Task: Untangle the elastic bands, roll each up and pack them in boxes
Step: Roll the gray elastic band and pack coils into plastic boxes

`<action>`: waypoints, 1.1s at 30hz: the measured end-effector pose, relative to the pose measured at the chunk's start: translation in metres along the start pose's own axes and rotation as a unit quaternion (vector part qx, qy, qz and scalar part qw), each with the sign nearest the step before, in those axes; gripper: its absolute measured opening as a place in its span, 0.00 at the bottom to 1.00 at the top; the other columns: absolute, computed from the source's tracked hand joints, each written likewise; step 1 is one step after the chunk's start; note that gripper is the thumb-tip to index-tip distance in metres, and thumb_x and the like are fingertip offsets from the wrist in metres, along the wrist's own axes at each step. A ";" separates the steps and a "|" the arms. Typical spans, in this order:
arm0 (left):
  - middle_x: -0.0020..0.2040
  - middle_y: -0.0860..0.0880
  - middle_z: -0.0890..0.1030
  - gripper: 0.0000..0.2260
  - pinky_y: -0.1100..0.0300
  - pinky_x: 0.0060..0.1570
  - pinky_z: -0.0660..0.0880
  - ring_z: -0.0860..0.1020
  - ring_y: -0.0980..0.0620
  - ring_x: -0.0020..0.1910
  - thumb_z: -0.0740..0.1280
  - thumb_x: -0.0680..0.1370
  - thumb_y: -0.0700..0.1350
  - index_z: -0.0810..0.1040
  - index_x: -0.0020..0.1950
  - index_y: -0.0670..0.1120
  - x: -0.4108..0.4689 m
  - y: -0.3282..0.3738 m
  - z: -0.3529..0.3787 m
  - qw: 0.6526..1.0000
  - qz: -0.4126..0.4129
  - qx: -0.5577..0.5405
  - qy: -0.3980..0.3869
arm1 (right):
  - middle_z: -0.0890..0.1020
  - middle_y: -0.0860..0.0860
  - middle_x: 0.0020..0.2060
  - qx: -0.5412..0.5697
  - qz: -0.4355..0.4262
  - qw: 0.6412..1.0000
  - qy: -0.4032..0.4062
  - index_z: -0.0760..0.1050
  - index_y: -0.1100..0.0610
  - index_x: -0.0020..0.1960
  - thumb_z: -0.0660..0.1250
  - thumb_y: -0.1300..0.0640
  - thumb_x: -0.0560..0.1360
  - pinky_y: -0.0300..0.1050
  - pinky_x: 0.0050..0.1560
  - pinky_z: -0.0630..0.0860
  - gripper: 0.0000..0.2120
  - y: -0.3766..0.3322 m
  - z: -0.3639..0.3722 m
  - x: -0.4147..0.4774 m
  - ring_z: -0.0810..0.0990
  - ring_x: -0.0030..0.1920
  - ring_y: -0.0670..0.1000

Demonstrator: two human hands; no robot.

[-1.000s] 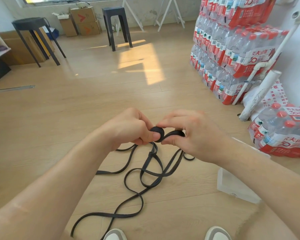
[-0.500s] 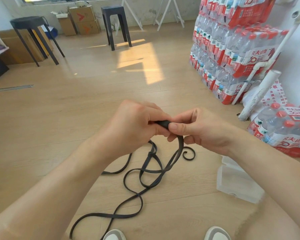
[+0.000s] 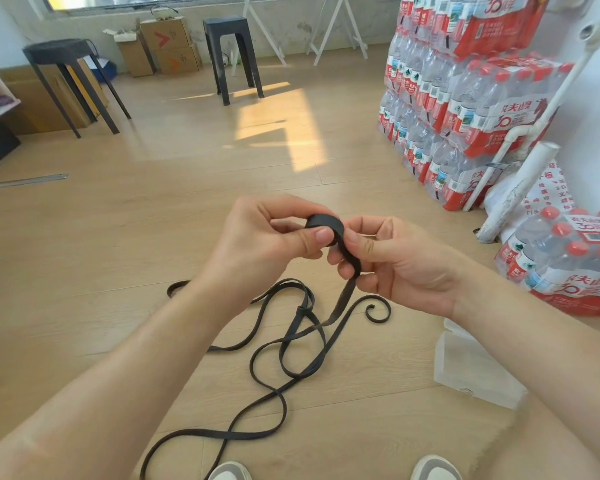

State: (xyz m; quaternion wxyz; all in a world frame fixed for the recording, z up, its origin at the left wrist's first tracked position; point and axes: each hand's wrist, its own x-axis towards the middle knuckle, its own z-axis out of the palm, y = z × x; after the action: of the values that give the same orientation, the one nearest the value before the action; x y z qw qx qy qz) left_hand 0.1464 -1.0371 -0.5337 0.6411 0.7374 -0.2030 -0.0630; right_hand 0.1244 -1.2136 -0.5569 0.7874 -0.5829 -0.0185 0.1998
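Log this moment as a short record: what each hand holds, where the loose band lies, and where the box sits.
left hand: pinches small rolled coil of flat black elastic band
right hand: grips the strip just below the coil
loose length: hangs from the hands, lies in crossing loops on light wooden floor
clear plastic box: on floor, right of loops, beside right forearm
roll: partly wound

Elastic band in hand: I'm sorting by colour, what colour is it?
Plain black elastic band, best seen in the head view.
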 end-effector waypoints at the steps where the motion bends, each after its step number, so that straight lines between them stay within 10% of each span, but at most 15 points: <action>1: 0.37 0.47 0.84 0.07 0.60 0.39 0.79 0.81 0.50 0.36 0.73 0.66 0.39 0.83 0.43 0.45 0.000 -0.001 0.001 1.000 -0.012 -0.025 0.002 | 0.82 0.52 0.36 0.009 -0.002 1.000 0.002 0.76 0.58 0.47 0.68 0.56 0.68 0.33 0.25 0.68 0.09 0.001 0.000 0.000 0.77 0.32 0.47; 8: 0.41 0.44 0.83 0.07 0.60 0.38 0.79 0.82 0.49 0.36 0.72 0.69 0.36 0.83 0.45 0.45 0.000 -0.007 0.006 0.996 -0.048 -0.066 0.037 | 0.81 0.52 0.37 0.043 -0.013 0.998 0.044 0.75 0.55 0.47 0.70 0.55 0.66 0.34 0.23 0.69 0.10 0.005 0.002 0.001 0.82 0.35 0.50; 20: 0.36 0.48 0.85 0.03 0.59 0.41 0.78 0.83 0.52 0.35 0.72 0.71 0.38 0.83 0.44 0.44 0.002 -0.013 0.014 0.979 -0.118 -0.091 0.136 | 0.86 0.51 0.39 -0.209 -0.144 0.950 0.184 0.84 0.54 0.45 0.74 0.57 0.71 0.39 0.33 0.77 0.04 0.005 0.010 0.003 0.85 0.40 0.47; 33: 0.44 0.45 0.83 0.19 0.62 0.44 0.77 0.82 0.53 0.42 0.73 0.71 0.41 0.78 0.60 0.55 0.000 -0.014 0.016 0.997 -0.067 -0.033 0.025 | 0.85 0.59 0.43 -0.177 -0.094 0.971 0.134 0.81 0.65 0.50 0.68 0.62 0.75 0.42 0.43 0.80 0.07 -0.001 -0.001 0.003 0.84 0.43 0.52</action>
State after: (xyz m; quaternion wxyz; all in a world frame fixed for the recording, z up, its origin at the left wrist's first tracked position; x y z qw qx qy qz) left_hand 0.1438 -1.0501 -0.5505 0.6645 0.7289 -0.1353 -0.0942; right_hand 0.1276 -1.2135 -0.5570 0.6826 -0.7297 -0.0026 0.0388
